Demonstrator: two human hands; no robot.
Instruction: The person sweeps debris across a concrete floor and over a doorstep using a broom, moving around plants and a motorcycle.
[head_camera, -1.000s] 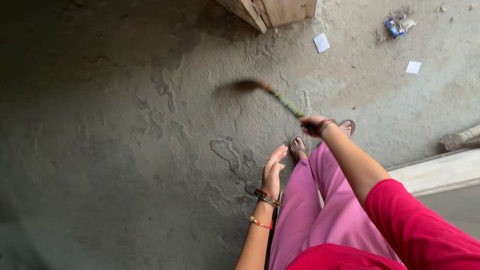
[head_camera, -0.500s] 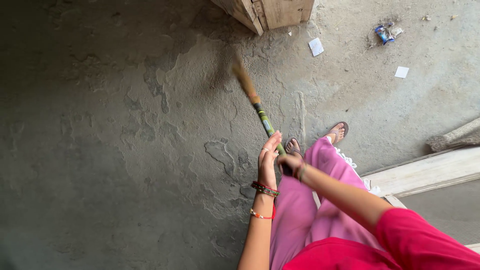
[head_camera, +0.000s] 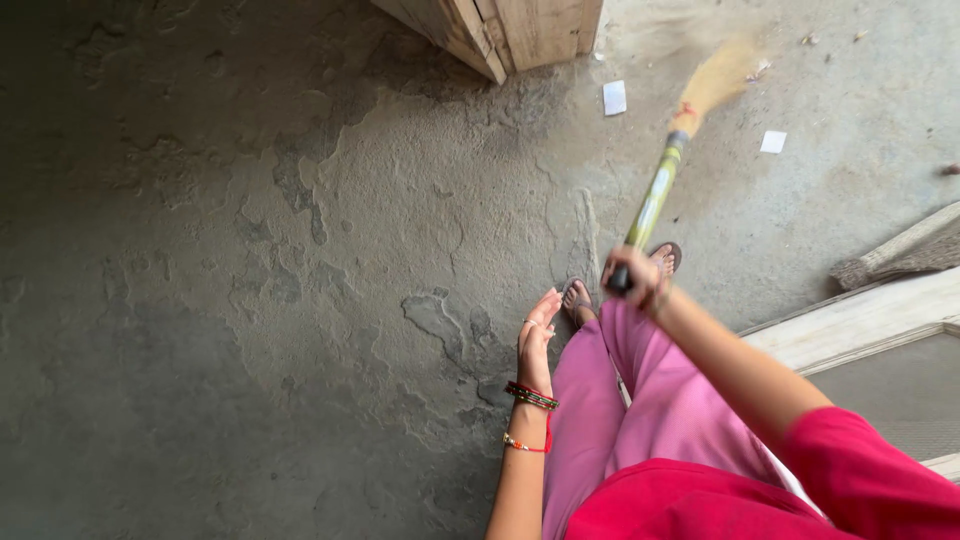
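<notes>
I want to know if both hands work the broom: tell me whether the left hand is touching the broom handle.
Apart. The head view shows the left hand open beside the thigh, with bare floor between it and the broom handle, which only the right hand grips.

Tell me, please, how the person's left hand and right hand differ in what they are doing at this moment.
The right hand is closed around the end of the broom handle and reaches forward above the feet; the left hand holds nothing, fingers extended and flat beside the pink trousers. The left forearm is bare with bangles at the wrist and a beaded band lower down, while the right arm ends in a red sleeve. Both wrists carry bands.
</notes>
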